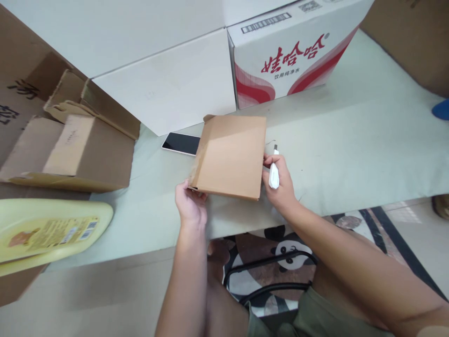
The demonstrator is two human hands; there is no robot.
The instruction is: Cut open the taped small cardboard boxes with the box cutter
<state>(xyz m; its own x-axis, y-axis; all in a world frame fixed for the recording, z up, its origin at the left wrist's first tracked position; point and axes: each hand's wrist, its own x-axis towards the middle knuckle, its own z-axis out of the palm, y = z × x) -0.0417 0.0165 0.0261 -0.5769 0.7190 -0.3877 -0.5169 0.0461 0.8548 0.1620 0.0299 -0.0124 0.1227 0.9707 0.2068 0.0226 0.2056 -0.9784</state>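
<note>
1. Nearest me, my left hand (191, 203) grips the near left corner of the flat cardboard box (229, 157), fingers curled shut under its edge and thumb on top.
2. My right hand (280, 182) is closed around a small white cutter (274, 174), its tip poking out above my fingers just beside the box's right edge; my thumb touches that edge.
3. The box lies between my two hands, resting on the pale worktop (351, 140), its far left corner flap slightly raised.
4. Just beyond my left fingers, a dark phone (180, 142) lies flat, partly tucked behind the box.
5. Well left of my left fingers I see an open brown carton (80, 150) and a yellow plastic object (45, 231).
6. Farthest off, beyond both hands, stand a large white box (164, 89) and a red-printed carton (287, 51).
</note>
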